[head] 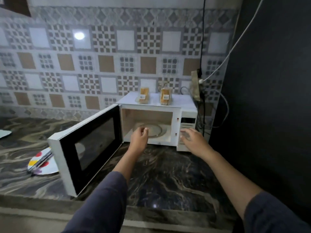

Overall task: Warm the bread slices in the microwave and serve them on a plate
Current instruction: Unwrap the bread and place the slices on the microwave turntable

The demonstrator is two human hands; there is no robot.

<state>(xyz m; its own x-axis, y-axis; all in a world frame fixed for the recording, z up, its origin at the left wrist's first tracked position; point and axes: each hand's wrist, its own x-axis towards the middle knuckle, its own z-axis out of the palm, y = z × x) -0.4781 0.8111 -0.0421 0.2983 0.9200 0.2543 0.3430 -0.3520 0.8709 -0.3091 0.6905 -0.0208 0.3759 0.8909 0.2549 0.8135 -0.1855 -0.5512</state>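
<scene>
A white microwave (186, 105) stands on the dark marble counter with its door (87, 147) swung wide to the left. Inside, the glass turntable (156, 130) is bare. Two clear packets of bread slices (144, 95) (165, 97) stand upright on the microwave's top. My left hand (139, 137) hovers at the cavity's front opening, fingers loosely curled, holding nothing. My right hand (193, 138) is spread in front of the control panel (187, 130), empty. A white plate with coloured dots (48, 167) lies on the counter to the left, partly behind the door.
Metal tongs (40, 161) lie across the plate. Black and white cables (203, 47) hang beside a wall socket right of the microwave. A dark wall (269, 98) closes the right side. A pale object (4, 132) sits at the far left edge.
</scene>
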